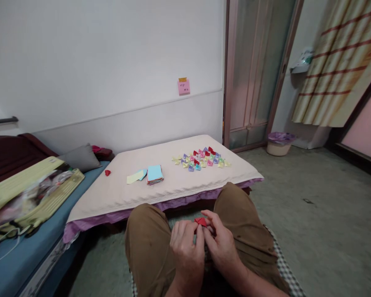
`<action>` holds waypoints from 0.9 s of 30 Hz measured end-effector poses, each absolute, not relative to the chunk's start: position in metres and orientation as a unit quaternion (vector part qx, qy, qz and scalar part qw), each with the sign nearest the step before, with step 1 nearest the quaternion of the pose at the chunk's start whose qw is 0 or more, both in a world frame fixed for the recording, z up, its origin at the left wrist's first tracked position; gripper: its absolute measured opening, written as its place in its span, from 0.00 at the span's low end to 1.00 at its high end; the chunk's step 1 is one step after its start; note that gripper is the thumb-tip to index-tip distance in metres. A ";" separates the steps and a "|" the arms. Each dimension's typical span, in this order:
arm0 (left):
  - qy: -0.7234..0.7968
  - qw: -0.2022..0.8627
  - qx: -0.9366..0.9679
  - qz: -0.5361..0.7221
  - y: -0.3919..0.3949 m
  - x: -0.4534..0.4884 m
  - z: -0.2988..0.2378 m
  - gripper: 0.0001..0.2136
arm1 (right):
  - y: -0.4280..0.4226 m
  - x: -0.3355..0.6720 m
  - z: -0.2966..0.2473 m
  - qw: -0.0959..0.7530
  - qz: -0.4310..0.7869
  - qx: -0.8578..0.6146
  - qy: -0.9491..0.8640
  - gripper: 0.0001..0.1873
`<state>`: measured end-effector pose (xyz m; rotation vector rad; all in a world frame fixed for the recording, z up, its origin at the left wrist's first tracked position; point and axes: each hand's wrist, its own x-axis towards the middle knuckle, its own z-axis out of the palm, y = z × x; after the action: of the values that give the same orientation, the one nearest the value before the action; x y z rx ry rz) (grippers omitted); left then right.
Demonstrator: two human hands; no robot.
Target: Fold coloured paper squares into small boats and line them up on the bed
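Note:
Between my two hands, just above my lap, is a small piece of folded red paper [200,222]. My left hand [187,243] pinches it from the left, with fingers bent around its edge. From the right, my right hand [221,241] grips it between thumb and fingers. Beyond my knees, on the cream-covered bed [108,202], lies a group of small folded paper pieces [209,163] in several colours. A stack of coloured paper [155,173], blue on top, sits left of them, with a loose yellow sheet [135,177] beside it.
A lone red folded piece [107,173] rests near the bed's left side. At the left, an open yellow suitcase [71,183] lies on a blue mattress near a grey pillow [82,157]. A lined bin [278,144] stands by the glass door [250,74]. A pink note [184,87] hangs on the wall.

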<state>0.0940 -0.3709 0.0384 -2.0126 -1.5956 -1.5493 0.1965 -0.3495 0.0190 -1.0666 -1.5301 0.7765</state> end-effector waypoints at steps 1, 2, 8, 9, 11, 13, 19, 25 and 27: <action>-0.528 0.078 -0.673 -0.511 -0.371 0.093 0.039 0.07 | -0.350 0.198 0.019 0.522 0.308 -0.449 -0.657 0.16; -0.525 0.088 -0.679 -0.505 -0.372 0.092 0.039 0.07 | -0.350 0.200 0.019 0.511 0.290 -0.450 -0.673 0.15; -0.526 0.151 -0.716 -0.433 -0.373 0.090 0.042 0.07 | -0.344 0.210 0.021 0.487 0.191 -0.426 -0.738 0.12; -0.528 0.153 -0.719 -0.425 -0.373 0.090 0.042 0.07 | -0.343 0.211 0.022 0.487 0.179 -0.420 -0.744 0.12; -0.529 0.158 -0.724 -0.414 -0.373 0.090 0.042 0.07 | -0.341 0.213 0.024 0.482 0.164 -0.411 -0.756 0.14; -0.526 0.164 -0.729 -0.405 -0.372 0.090 0.041 0.07 | -0.340 0.215 0.027 0.463 0.166 -0.403 -0.771 0.15; -0.524 0.139 -0.734 -0.409 -0.372 0.088 0.037 0.07 | -0.340 0.216 0.031 0.425 0.200 -0.406 -0.784 0.13; -0.526 0.120 -0.729 -0.421 -0.372 0.086 0.034 0.07 | -0.340 0.216 0.030 0.461 0.263 -0.415 -0.740 0.13; -0.525 0.119 -0.728 -0.424 -0.371 0.086 0.033 0.08 | -0.340 0.215 0.030 0.468 0.292 -0.424 -0.718 0.13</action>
<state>0.0862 -0.3713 0.0333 -2.1293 -1.5358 -1.2412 0.2149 -0.3402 0.0305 -1.0387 -1.7618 0.7162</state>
